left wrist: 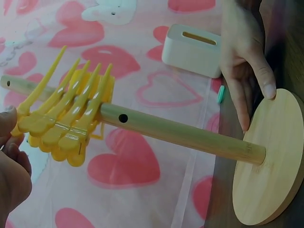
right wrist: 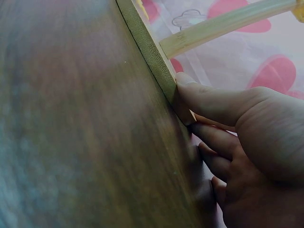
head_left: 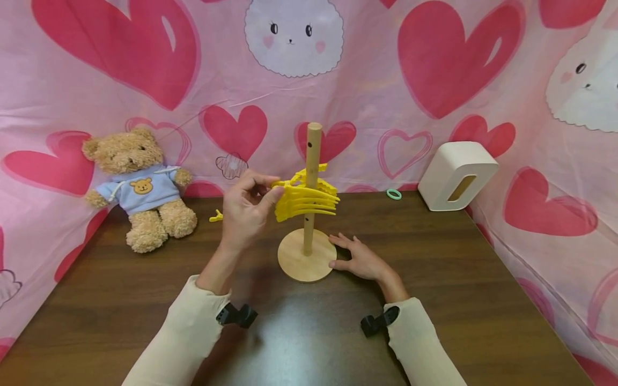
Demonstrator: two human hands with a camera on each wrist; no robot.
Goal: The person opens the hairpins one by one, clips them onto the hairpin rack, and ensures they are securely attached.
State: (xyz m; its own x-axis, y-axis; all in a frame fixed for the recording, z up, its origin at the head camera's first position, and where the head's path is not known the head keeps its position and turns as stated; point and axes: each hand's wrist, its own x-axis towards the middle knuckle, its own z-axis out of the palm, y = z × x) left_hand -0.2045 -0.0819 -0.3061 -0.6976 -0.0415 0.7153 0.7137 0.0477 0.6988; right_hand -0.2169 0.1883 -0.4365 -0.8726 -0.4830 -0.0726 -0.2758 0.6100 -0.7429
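My left hand (head_left: 246, 209) pinches a yellow hair claw clip (head_left: 304, 201) at its left end, between thumb and fingers. The clip's long curved teeth pass in front of the upright wooden post (head_left: 314, 147), and part of the clip lies behind it. In the left wrist view, the claw clip (left wrist: 66, 126) sits around the post, with rounded lobes at the base of its teeth. My right hand (head_left: 362, 257) rests at the right rim of the stand's round base (head_left: 294, 257), thumb and forefinger spread along the edge.
A teddy bear (head_left: 140, 187) in a blue hoodie sits at the back left. Near it lies a small yellow piece (head_left: 216, 216), partly behind my left hand. A mint-green ring (head_left: 394, 194) and a white slotted box (head_left: 456, 174) stand at the back right of the table (head_left: 458, 279).
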